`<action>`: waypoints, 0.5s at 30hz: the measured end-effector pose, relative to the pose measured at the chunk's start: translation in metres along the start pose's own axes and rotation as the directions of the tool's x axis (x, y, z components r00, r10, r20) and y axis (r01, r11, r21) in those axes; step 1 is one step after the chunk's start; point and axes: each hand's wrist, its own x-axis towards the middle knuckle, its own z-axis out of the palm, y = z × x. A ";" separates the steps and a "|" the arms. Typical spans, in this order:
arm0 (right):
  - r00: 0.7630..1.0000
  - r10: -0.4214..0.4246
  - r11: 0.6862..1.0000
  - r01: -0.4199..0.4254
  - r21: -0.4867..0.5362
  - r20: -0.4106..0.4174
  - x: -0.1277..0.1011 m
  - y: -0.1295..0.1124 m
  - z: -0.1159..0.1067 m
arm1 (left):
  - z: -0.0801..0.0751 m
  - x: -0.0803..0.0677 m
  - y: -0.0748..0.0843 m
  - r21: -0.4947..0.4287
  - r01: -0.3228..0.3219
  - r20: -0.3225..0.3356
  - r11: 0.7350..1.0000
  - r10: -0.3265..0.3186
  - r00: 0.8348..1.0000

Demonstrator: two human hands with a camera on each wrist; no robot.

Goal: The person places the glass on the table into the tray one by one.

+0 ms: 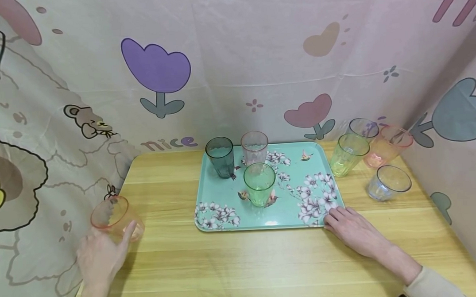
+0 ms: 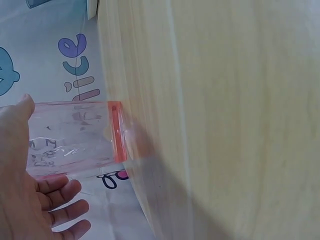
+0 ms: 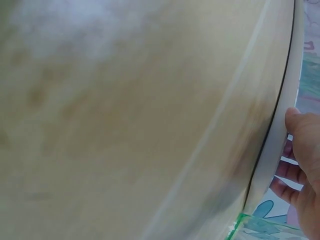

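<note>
My left hand (image 1: 110, 245) grips a clear orange-pink cup (image 1: 114, 216) at the left edge of the wooden table (image 1: 235, 264). In the left wrist view the thumb lies on one side of the cup (image 2: 75, 140) and the fingers (image 2: 62, 200) curl round the other. My right hand (image 1: 338, 218) rests flat on the table, its fingertips touching the near right corner of a teal flowered tray (image 1: 304, 207). The right wrist view shows this hand (image 3: 302, 165) against the tray's pale rim (image 3: 272, 150). On the tray stand a dark teal cup (image 1: 220, 157), a clear pink cup (image 1: 255, 147) and a green cup (image 1: 259, 184).
Right of the tray stand several more cups: a light green one (image 1: 347, 154), a clear one (image 1: 363, 129), an orange-pink one (image 1: 386, 146) and a bluish one (image 1: 389, 182). Printed cloth walls (image 1: 234, 64) close in the table at the back, left and right.
</note>
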 end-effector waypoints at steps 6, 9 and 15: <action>1.000 -0.001 1.000 0.001 -0.003 -0.001 0.000 -0.001 0.000 | -0.001 0.000 0.004 -0.006 -0.017 0.030 1.000 0.017 0.999; 1.000 -0.001 1.000 0.001 -0.003 -0.003 0.000 -0.001 0.000 | -0.002 0.001 0.006 -0.017 -0.027 0.041 0.999 0.027 0.999; 1.000 -0.001 1.000 0.001 0.002 -0.006 0.000 -0.001 0.000 | -0.001 0.003 0.009 -0.014 -0.081 0.024 0.997 0.082 0.996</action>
